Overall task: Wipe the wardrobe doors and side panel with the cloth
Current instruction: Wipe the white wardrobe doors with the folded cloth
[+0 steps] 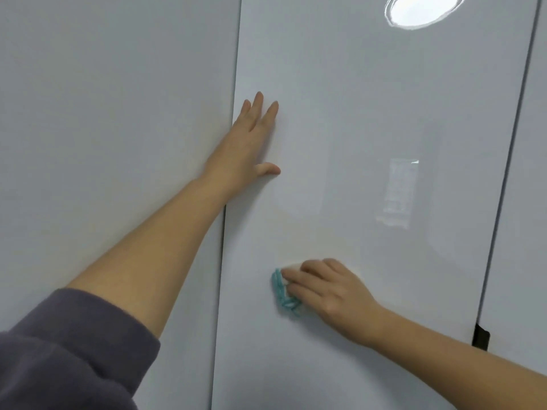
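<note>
Fingers of the right hand are bent over a small teal cloth, bunching it and pushing it against the middle door, low down and a bit left of centre. Only a fringe of cloth pokes out past the fingertips; the rest is hidden under the hand. Closest to the camera on the other side is a purple sleeve shoved up the forearm, and it looks like soft fleecy stuff.

Further up, the left hand lies flat on the same door right by its left edge, fingers straight, thumb out sideways, gripping nothing. My guess is it's just bracing the door so it doesn't give.

So I'd call this mid-wipe on the lower part of that door. I can't tell which bits are done, since no streaks or dirt show. The next move probably wants steady pressure and overlapping passes working upward, and the left hand will need to shift out of the way. The left panel and the right-hand door look like they come later.

Materials: the middle door is a smooth glossy white slab, slick enough to mirror a round ceiling light up top plus a pale window-ish patch. The left panel looks duller, more matte. Thin dark seams split the panels. There's a small dark fitting on the right seam, no idea what it is.
</note>
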`<state>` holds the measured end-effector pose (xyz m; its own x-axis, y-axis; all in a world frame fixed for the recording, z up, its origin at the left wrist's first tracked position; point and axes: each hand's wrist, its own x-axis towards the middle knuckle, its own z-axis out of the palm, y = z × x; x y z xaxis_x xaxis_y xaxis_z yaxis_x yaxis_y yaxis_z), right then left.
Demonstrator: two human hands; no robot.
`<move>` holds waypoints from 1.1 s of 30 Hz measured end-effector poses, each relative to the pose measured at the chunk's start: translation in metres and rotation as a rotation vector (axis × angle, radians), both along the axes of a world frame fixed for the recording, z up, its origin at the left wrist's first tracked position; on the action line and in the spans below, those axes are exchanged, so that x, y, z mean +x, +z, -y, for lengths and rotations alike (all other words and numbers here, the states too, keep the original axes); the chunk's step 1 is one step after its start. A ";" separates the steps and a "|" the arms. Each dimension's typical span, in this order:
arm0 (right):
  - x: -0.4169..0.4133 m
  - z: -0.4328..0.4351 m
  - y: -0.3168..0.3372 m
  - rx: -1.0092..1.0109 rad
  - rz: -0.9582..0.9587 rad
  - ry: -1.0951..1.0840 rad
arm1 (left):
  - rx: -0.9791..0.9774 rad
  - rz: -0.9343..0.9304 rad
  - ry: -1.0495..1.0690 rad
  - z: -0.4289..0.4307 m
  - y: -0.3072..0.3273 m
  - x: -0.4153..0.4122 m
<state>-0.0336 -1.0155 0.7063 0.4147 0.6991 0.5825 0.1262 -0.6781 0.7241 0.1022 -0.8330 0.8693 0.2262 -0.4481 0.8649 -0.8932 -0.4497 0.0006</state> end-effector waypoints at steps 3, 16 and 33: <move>-0.005 0.008 0.045 0.103 0.146 0.002 | -0.037 0.057 -0.002 0.005 -0.028 -0.004; -0.049 0.051 0.027 0.095 0.096 -0.011 | 0.060 -0.097 0.089 0.022 -0.087 -0.027; -0.094 0.087 0.002 0.101 0.010 -0.026 | 0.036 -0.105 0.089 0.021 -0.087 -0.029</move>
